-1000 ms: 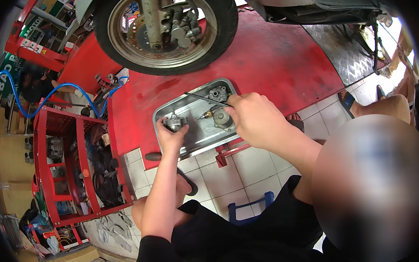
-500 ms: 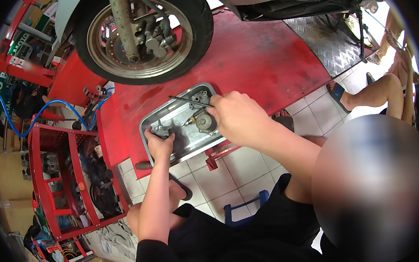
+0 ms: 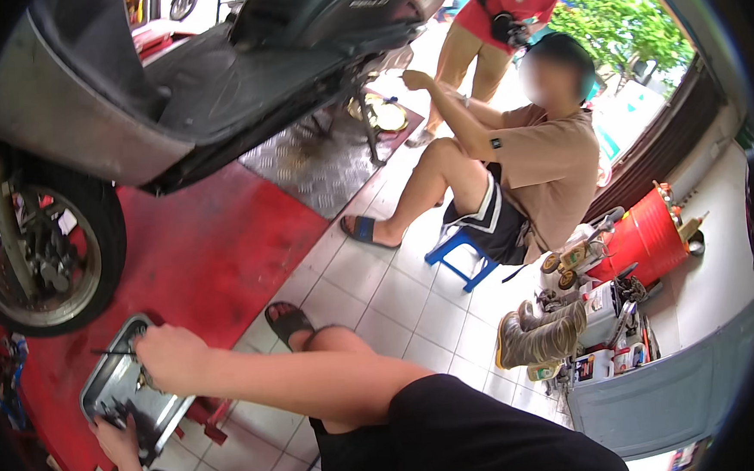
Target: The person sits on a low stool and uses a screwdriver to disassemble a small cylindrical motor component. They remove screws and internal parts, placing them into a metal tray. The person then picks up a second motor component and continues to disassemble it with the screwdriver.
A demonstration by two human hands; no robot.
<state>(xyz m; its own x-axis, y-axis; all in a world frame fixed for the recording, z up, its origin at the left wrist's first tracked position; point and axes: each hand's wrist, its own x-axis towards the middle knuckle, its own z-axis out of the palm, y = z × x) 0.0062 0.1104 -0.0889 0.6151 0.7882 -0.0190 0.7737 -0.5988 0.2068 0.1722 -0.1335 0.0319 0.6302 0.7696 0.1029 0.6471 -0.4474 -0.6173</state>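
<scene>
Both of my hands are over a silver metal tray at the lower left, on the edge of the red platform. My right hand is closed round a thin dark rod, which sticks out leftward over the tray. Whether the rod is a screwdriver or another tool I cannot tell. At the tray's near end, my left hand grips a grey metal part, mostly hidden by the fingers. Other small metal parts lie in the tray, partly covered by my right hand.
A scooter stands on the red platform, its front wheel beyond the tray. To the right, a person sits on a blue stool. Boots and a red drum stand farther right.
The view has swung right, so the tray and my hands now appear at the lower left. The seated person and the drum have come into view. Both hands keep their hold.
</scene>
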